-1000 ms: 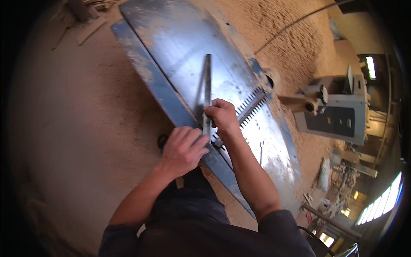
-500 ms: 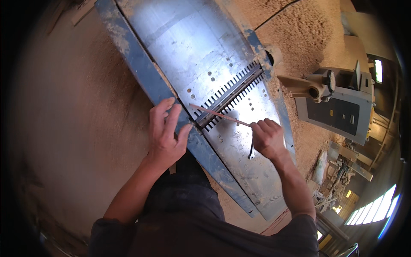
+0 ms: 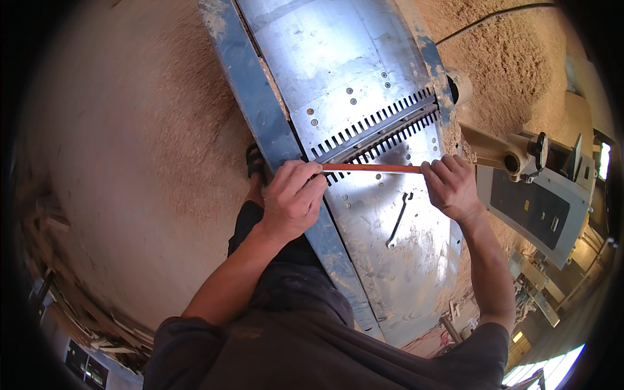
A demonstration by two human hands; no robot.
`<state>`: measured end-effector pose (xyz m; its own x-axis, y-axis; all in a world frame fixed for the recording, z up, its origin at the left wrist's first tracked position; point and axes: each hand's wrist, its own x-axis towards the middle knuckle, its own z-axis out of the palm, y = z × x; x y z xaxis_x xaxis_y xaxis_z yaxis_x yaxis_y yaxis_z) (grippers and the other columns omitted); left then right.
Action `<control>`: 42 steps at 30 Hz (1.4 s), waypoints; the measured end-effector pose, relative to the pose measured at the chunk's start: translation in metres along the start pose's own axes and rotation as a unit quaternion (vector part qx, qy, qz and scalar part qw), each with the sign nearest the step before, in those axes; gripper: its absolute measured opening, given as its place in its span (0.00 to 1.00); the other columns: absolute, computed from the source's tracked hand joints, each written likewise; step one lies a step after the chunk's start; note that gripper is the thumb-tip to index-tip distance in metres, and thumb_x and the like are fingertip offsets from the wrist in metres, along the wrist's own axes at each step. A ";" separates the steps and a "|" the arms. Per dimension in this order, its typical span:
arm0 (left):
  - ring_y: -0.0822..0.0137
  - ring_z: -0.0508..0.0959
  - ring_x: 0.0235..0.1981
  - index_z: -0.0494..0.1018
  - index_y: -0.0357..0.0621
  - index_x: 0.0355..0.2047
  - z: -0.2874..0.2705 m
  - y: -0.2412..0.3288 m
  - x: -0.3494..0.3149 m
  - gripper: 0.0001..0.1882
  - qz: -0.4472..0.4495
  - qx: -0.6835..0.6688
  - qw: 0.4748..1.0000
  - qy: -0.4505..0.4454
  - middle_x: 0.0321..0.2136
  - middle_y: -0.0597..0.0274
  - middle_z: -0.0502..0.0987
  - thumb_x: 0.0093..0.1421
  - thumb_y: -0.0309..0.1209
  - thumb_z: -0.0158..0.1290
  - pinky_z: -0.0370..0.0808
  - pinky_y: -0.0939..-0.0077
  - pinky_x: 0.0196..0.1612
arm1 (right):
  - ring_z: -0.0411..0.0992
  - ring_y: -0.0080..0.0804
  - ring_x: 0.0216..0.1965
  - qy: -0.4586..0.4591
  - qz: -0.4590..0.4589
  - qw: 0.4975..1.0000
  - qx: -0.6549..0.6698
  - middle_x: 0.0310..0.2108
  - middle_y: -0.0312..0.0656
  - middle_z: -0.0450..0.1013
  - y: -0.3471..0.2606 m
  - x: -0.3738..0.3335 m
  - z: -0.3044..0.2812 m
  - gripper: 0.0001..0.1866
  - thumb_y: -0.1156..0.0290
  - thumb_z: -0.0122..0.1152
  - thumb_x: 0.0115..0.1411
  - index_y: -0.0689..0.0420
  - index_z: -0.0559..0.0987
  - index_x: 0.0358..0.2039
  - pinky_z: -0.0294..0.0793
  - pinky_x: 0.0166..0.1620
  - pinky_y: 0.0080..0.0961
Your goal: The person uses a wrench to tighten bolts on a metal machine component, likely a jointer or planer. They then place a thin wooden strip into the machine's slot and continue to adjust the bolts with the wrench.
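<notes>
A thin reddish-orange strip [image 3: 374, 168] is stretched between my hands, just on the near side of the cutter slot. My left hand [image 3: 298, 195] pinches its left end, above the blue side rail of the machine. Its right end is gripped by my right hand [image 3: 450, 185]. Beneath lies the metal table of a jointer [image 3: 364, 227], a woodworking planer. Its cutterhead [image 3: 383, 133] shows in a slot between two rows of comb-like teeth. An open-ended wrench [image 3: 399, 221] lies on the near table, below the strip.
Wood shavings [image 3: 513, 65] are heaped at the far right. A grey machine [image 3: 530, 201] with a dark panel stands to the right of the jointer. The blue rail [image 3: 260, 97] runs along the left side. Scrap wood [image 3: 97, 312] is piled at the lower left.
My left hand has closed on the strip's free end. The strip has turned from slanting across the slot to nearly level, and the wrench has come into fuller view.
</notes>
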<state>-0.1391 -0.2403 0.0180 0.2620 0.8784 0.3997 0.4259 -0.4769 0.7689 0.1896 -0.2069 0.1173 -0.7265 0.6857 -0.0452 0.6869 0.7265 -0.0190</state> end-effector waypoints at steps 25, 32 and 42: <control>0.55 0.76 0.33 0.75 0.35 0.28 0.037 -0.005 0.010 0.10 0.025 0.023 0.999 0.034 0.32 0.58 0.75 0.45 0.13 0.59 0.72 0.64 0.37 | 0.75 0.37 0.38 0.116 -0.007 0.993 -0.028 0.37 0.40 0.74 0.051 0.015 0.033 0.19 0.79 0.63 0.46 0.60 0.82 0.42 0.78 0.38 0.32; 0.54 0.76 0.31 0.76 0.34 0.27 0.037 -0.006 0.012 0.10 0.009 0.026 0.999 0.028 0.31 0.56 0.76 0.45 0.10 0.61 0.74 0.66 0.33 | 0.75 0.37 0.39 0.118 -0.014 0.993 -0.017 0.37 0.40 0.74 0.058 0.024 0.043 0.17 0.78 0.64 0.46 0.60 0.82 0.40 0.78 0.38 0.31; 0.55 0.75 0.29 0.74 0.35 0.24 0.023 -0.011 0.007 0.10 0.026 0.053 0.998 -0.008 0.29 0.56 0.75 0.42 0.10 0.61 0.73 0.65 0.31 | 0.77 0.39 0.39 0.110 -0.015 0.993 0.032 0.37 0.40 0.76 0.050 0.042 0.061 0.19 0.80 0.64 0.43 0.60 0.81 0.40 0.80 0.40 0.34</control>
<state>-0.1225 -0.2291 0.0010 0.3001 0.8520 0.4289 0.5004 -0.5234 0.6897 0.1944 -0.1442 0.0539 -0.7292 0.6615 0.1751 0.6590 0.7478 -0.0808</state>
